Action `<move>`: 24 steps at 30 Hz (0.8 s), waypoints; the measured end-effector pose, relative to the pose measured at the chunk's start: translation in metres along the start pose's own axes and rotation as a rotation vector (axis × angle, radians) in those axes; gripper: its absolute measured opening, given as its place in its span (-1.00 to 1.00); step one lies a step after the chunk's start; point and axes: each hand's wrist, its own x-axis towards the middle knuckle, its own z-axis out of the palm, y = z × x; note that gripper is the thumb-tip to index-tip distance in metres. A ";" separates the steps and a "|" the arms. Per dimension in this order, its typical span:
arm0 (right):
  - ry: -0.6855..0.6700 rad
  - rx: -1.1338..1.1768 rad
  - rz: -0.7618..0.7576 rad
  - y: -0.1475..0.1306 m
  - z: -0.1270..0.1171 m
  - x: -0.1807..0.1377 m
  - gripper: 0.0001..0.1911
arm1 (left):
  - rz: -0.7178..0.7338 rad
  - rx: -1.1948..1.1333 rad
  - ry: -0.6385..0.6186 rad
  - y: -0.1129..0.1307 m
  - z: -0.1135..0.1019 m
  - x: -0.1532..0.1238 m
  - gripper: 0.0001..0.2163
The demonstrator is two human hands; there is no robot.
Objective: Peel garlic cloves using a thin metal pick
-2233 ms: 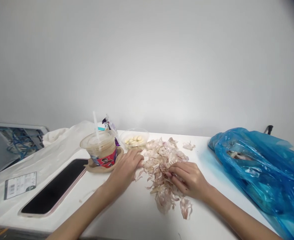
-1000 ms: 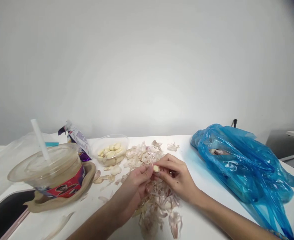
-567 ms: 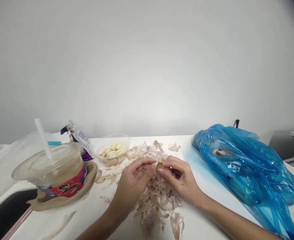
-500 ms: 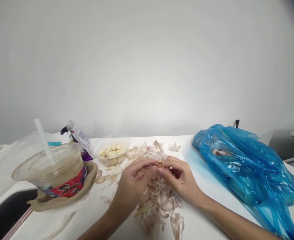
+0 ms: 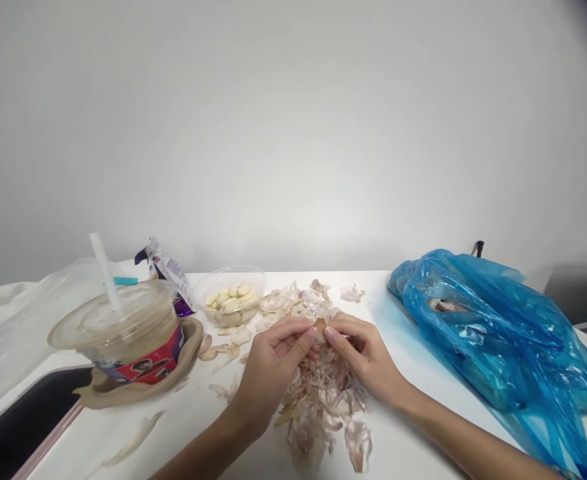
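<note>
Between my fingertips is a small brownish garlic clove [image 5: 320, 328], partly covered by the thumbs. My left hand [image 5: 277, 360] pinches it from the left, while my right hand [image 5: 366, 353] grips it from the right with thumb and forefinger. Beneath both hands spreads a heap of papery garlic skins [image 5: 323, 407], and more skins [image 5: 298, 300] lie behind them. A clear plastic bowl [image 5: 260, 283] at the back left holds several peeled garlic cloves [image 5: 233, 297]. A few loose cloves [image 5: 206, 345] rest on the table in front of the bowl.
At left, a lidded drink cup [image 5: 138, 347] with a straw sits in a brown holder [image 5: 193, 333], beside a dark phone-like slab [image 5: 28, 413]. Behind stands a purple-white wrapper [image 5: 170, 270]. A blue plastic bag [image 5: 493, 333] fills the right of the white table [image 5: 418, 433].
The whole view has shifted a little, so the table things appear farther right. Both hands stay together on the clove, with the thumbs slightly repositioned.
</note>
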 end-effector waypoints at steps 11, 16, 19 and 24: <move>0.050 0.020 -0.014 0.007 0.001 0.000 -0.80 | 0.049 0.050 -0.018 0.001 0.000 -0.001 -0.86; 0.110 0.009 -0.010 0.010 0.002 0.001 -0.82 | 0.098 0.113 -0.032 -0.003 -0.002 -0.002 -0.81; 0.121 0.003 -0.002 0.011 0.002 0.000 -0.81 | 0.114 0.141 -0.023 -0.006 -0.003 -0.003 -0.80; 0.131 -0.002 -0.002 0.009 0.001 0.000 -0.82 | 0.126 0.158 -0.019 -0.004 -0.003 -0.004 -0.76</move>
